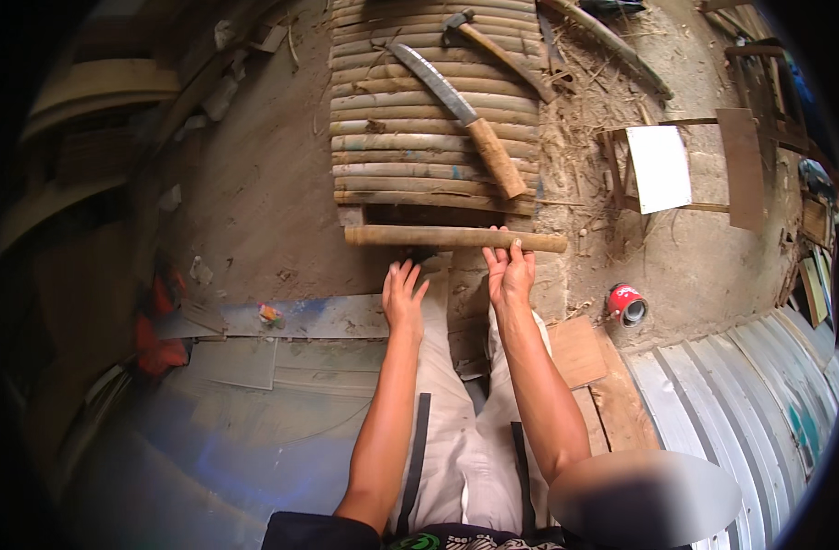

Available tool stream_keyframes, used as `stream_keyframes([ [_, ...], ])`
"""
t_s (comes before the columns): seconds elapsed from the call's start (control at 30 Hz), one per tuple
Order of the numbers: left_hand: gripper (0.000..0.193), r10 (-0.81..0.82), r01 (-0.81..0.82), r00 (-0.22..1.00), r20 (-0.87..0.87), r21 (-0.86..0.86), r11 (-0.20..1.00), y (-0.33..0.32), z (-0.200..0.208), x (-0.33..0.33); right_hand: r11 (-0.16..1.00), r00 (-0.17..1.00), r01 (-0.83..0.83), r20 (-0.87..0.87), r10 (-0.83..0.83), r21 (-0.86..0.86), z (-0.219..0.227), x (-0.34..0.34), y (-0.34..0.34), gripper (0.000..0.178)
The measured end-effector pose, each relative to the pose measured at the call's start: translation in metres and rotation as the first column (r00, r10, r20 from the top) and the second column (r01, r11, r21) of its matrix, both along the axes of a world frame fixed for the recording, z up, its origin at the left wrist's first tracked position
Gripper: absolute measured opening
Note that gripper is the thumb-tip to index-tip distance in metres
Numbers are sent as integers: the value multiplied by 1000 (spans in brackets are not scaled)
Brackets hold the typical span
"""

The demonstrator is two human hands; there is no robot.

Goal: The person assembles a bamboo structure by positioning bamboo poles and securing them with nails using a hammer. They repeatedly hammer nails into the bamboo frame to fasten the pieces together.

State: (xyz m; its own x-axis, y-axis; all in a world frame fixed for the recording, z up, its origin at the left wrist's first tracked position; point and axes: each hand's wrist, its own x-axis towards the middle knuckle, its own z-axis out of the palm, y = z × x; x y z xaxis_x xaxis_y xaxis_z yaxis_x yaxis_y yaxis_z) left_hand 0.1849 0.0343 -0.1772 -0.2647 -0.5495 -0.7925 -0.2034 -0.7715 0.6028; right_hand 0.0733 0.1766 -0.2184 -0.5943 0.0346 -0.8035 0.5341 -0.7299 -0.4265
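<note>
My right hand (509, 275) grips a brown length of bamboo (410, 236) near its right end, with the thumb on top. The piece lies level, left to right, just in front of a slatted bamboo bench (364, 142). Below its left half is my left hand (403, 295), fingers spread and apart from it. On the bench rests a machete (442, 89), its blade toward the far left and its wooden handle (495, 158) toward me. A hammer (497, 53) with a wooden handle lies behind it.
Shavings and sticks (594, 137) litter the floor right of the bench. A red can (628, 305) stands at the right, near corrugated metal sheeting (722, 403). A white panel (659, 170) rests on a wooden frame behind it. Orange-red items (158, 344) lie at the left.
</note>
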Motion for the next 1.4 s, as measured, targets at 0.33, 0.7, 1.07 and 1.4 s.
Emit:
stream_keyframes([
  [0.33,32,139,-157,974,181,89,983,-71,-69,-66,975,970,-194,172,173,112,-31,2,-39,31],
  [0.7,29,111,-123,986,121,88,989,-83,-82,-57,840,820,-542,221,528,6,-25,-19,-27,36],
  [1.07,47,54,-54,999,10,43,998,-85,-99,-47,727,939,-321,105,327,607,-30,-14,60,28],
  [1.4,58,24,-23,1000,-6,17,1000,-87,-104,-45,586,904,-280,2,428,760,-43,-20,36,29],
])
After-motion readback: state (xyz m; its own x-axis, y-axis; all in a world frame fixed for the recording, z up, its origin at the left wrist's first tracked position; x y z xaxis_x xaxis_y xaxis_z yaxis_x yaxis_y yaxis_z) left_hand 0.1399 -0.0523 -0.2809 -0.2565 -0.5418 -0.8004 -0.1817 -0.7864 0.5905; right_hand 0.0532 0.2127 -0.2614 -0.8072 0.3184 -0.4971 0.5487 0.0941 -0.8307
